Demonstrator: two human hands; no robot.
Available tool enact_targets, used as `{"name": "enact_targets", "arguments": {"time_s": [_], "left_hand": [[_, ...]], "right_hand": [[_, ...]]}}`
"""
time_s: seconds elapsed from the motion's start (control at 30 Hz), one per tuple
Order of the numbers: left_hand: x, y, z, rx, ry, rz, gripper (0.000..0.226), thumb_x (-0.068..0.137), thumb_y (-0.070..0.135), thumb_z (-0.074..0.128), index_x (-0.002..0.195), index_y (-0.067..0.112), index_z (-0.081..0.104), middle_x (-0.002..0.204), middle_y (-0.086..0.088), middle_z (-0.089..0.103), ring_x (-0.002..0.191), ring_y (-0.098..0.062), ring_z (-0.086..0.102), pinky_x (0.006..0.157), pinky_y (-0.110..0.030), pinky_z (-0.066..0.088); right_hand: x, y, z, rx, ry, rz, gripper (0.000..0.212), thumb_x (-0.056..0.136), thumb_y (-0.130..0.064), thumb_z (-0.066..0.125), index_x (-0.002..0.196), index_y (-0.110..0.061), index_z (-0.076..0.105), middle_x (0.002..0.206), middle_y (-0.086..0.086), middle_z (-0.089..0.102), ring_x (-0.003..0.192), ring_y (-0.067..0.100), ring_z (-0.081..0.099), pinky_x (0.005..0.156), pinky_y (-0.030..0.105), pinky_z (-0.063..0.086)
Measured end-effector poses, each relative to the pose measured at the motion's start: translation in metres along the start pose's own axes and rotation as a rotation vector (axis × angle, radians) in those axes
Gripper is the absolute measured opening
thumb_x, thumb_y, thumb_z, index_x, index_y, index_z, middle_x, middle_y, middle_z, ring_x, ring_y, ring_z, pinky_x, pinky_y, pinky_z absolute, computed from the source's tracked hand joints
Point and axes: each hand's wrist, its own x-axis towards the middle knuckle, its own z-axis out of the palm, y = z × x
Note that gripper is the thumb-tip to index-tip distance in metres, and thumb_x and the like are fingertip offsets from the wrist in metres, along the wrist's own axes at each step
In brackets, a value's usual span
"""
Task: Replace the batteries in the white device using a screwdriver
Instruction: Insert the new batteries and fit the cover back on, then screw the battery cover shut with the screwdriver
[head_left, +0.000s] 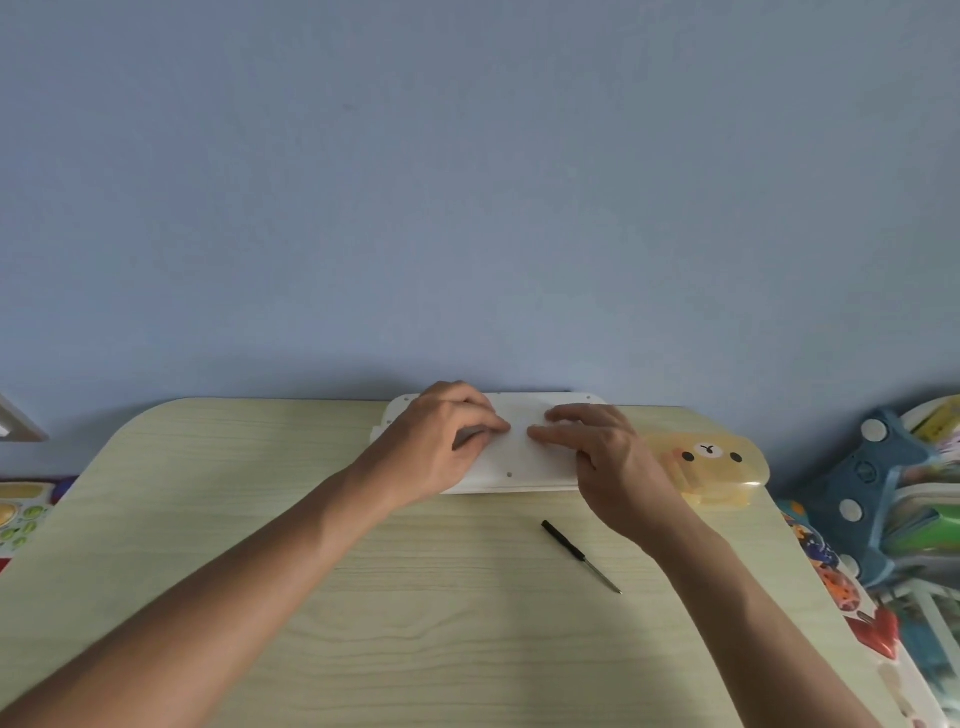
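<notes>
The white device (524, 462) lies flat at the far edge of the table, its back facing up with small screw holes showing. My left hand (441, 441) rests on its left part, fingers curled with the tips pressed on the surface. My right hand (602, 457) lies on its right part, fingers stretched toward the middle. The fingertips of both hands nearly meet at the device's centre. A small screwdriver (579, 555) with a black handle lies loose on the table, nearer to me and below my right hand. No batteries are visible.
A translucent yellow box with a bear face (711, 467) sits right of the device. The pale wood table (260, 519) ends at a blue wall. Toys and colourful clutter (893, 514) crowd the right side; more toys (21, 514) lie at the left edge.
</notes>
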Motion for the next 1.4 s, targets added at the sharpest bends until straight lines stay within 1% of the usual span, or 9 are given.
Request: {"name": "enact_targets", "arguments": {"time_s": [0.07,0.17,0.27,0.37,0.6,0.73,0.93,1.07,1.4], "left_hand": [[0.002,0.002,-0.001,-0.02,-0.01,-0.027,0.018,0.093,0.026,0.069,0.107,0.032,0.078,0.108,0.016,0.065,0.105,0.001,0.057,0.087,0.0,0.032],[0.004,0.003,-0.001,-0.055,-0.034,-0.079,0.021,0.088,0.035,0.072,0.108,0.031,0.076,0.111,0.016,0.063,0.111,-0.002,0.055,0.094,-0.011,0.038],[0.005,0.008,0.003,-0.032,-0.048,-0.105,0.045,0.083,0.049,0.074,0.123,0.028,0.069,0.121,0.015,0.059,0.121,-0.003,0.049,0.103,-0.021,0.039],[0.009,0.014,0.009,-0.006,-0.055,-0.121,0.066,0.079,0.055,0.075,0.135,0.024,0.061,0.13,0.013,0.055,0.129,-0.004,0.043,0.104,-0.016,0.03],[0.015,0.015,0.017,-0.03,-0.034,-0.161,0.073,0.072,0.059,0.079,0.133,0.022,0.064,0.127,0.013,0.055,0.128,-0.008,0.042,0.105,-0.016,0.026],[0.015,0.014,0.018,-0.031,-0.028,-0.166,0.074,0.071,0.059,0.08,0.133,0.022,0.064,0.128,0.013,0.054,0.128,-0.009,0.041,0.107,-0.017,0.026],[0.015,0.014,0.017,-0.036,-0.033,-0.151,0.076,0.072,0.062,0.078,0.135,0.022,0.062,0.129,0.013,0.053,0.129,-0.01,0.041,0.111,-0.024,0.031],[0.016,0.014,0.018,-0.036,-0.036,-0.157,0.078,0.072,0.061,0.079,0.136,0.021,0.062,0.132,0.014,0.052,0.13,-0.009,0.037,0.112,-0.025,0.03],[0.016,0.015,0.019,-0.041,-0.02,-0.162,0.08,0.07,0.062,0.08,0.136,0.021,0.062,0.132,0.016,0.052,0.128,-0.005,0.035,0.105,-0.015,0.024]], "right_hand": [[-0.007,-0.003,-0.011,0.053,-0.006,0.033,0.043,0.09,0.004,0.056,0.114,-0.025,0.078,0.124,-0.005,0.067,0.116,0.009,0.056,0.098,0.004,0.033],[-0.022,-0.01,-0.026,0.071,-0.004,0.045,0.01,0.082,-0.025,0.078,0.091,-0.03,0.078,0.098,-0.018,0.068,0.093,0.0,0.06,0.081,0.007,0.04],[-0.036,-0.02,-0.037,0.039,-0.161,0.106,0.021,0.07,-0.046,0.084,0.077,-0.03,0.071,0.078,-0.013,0.066,0.073,0.003,0.061,0.068,0.012,0.042],[-0.046,-0.028,-0.037,-0.033,-0.304,0.181,0.034,0.066,-0.055,0.084,0.09,-0.033,0.075,0.085,-0.011,0.068,0.063,0.0,0.058,0.067,0.015,0.048],[-0.05,-0.03,-0.026,-0.153,-0.295,0.187,0.018,0.084,-0.041,0.074,0.098,-0.03,0.079,0.093,-0.011,0.067,0.072,0.008,0.062,0.071,0.031,0.054],[-0.046,-0.028,-0.02,-0.197,-0.304,0.164,0.013,0.09,-0.033,0.068,0.095,-0.027,0.078,0.089,-0.013,0.066,0.079,0.011,0.065,0.071,0.03,0.054],[-0.009,-0.024,-0.042,0.264,-0.081,0.254,0.004,0.085,-0.018,0.075,0.083,-0.021,0.078,0.073,-0.01,0.075,0.066,0.002,0.068,0.063,0.017,0.053],[0.023,-0.026,-0.04,0.641,0.107,0.388,0.006,0.092,-0.007,0.067,0.091,-0.005,0.073,0.08,0.009,0.078,0.068,0.014,0.072,0.064,0.026,0.061],[0.042,-0.019,-0.008,0.61,0.302,0.42,0.009,0.091,-0.01,0.065,0.087,-0.006,0.072,0.078,0.008,0.077,0.064,0.016,0.073,0.072,0.035,0.063]]}}
